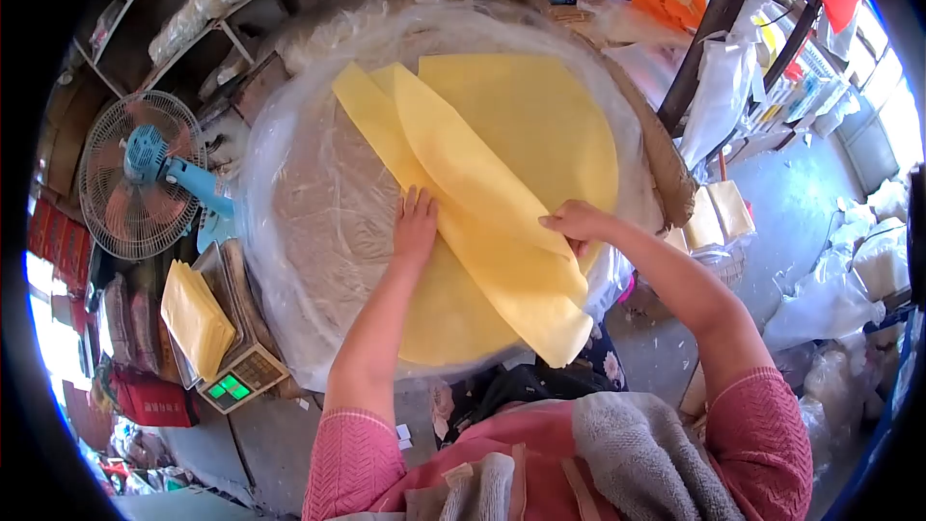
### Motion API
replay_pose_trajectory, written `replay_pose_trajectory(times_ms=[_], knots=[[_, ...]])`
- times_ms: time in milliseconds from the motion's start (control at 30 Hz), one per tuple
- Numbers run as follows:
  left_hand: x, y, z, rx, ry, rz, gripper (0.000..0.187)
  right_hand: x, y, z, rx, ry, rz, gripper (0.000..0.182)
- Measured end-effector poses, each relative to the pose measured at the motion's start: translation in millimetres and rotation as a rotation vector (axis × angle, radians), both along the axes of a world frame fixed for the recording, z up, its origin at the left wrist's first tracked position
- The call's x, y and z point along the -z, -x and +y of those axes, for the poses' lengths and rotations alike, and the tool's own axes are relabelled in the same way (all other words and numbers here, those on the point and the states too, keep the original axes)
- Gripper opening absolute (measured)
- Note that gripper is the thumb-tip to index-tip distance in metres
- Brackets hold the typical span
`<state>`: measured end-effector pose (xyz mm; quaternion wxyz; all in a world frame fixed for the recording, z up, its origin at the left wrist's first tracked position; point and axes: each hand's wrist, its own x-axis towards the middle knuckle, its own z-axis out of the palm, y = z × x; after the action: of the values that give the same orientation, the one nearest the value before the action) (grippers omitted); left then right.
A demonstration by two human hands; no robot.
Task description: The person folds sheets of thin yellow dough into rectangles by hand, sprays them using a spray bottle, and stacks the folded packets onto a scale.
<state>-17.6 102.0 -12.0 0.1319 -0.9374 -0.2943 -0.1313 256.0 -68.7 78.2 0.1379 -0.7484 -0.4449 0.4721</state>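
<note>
A large, thin, round yellow sheet [521, 125] lies on a round table covered with clear plastic [318, 193]. Its left part is folded over in a long diagonal band, from the upper left to a loose end at the lower right. My left hand [416, 222] rests on the left edge of that band, fingers stretched out flat. On the band's right side, my right hand [577, 223] pinches the raised sheet between thumb and fingers. Part of the right hand's fingers is hidden behind the thumb side.
To the left, a stack of folded yellow sheets [196, 318] lies on a digital scale [241, 378] with a lit green display. A blue fan [147, 154] stands behind it. At the right are a dark post [709, 34], folded yellow packs [719, 214] and plastic bags [820, 289].
</note>
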Motion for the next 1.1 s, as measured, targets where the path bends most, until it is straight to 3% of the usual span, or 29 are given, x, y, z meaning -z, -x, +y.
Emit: replay_pose_trajectory(times_ms=[133, 200, 433, 633, 733, 800, 833, 867, 967, 1067, 1100], knots=[[-5, 19, -51, 0.119, 0.177, 0.031, 0.047, 21, -4, 4, -0.042, -0.13, -0.171, 0.038], [-30, 18, -84, 0.234, 0.345, 0.092, 0.05, 24, -4, 7, 0.019, -0.185, -0.18, 0.036], [7, 11, -119, 0.266, 0.301, 0.022, 0.053, 64, -18, -18, 0.106, -0.45, -0.192, 0.028], [8, -32, -123, 0.408, 0.326, -0.055, 0.041, 93, -59, -78, 0.345, -0.338, 0.046, 0.02], [19, -48, -87, 0.324, 0.269, -0.049, 0.042, 52, -43, -79, 0.449, -0.156, 0.225, 0.02], [18, -46, -67, 0.288, 0.245, -0.01, 0.043, 38, -30, -73, 0.417, -0.169, 0.213, 0.018], [15, -42, -59, 0.283, 0.25, 0.025, 0.043, 29, -21, -68, 0.398, -0.174, 0.209, 0.017], [12, -36, -55, 0.275, 0.259, 0.064, 0.044, 9, -7, -65, 0.238, -0.206, -0.255, 0.011], [-9, -9, -64, 0.289, 0.18, 0.097, 0.044, 0, 0, -67, -0.019, -0.521, -0.699, 0.035], [-21, 8, -73, 0.406, 0.294, 0.071, 0.044, 22, -8, -66, -0.537, -0.697, -0.804, 0.056], [-19, 10, -72, 0.411, 0.32, 0.057, 0.043, 31, -9, -66, -0.583, -0.627, -0.77, 0.058]])
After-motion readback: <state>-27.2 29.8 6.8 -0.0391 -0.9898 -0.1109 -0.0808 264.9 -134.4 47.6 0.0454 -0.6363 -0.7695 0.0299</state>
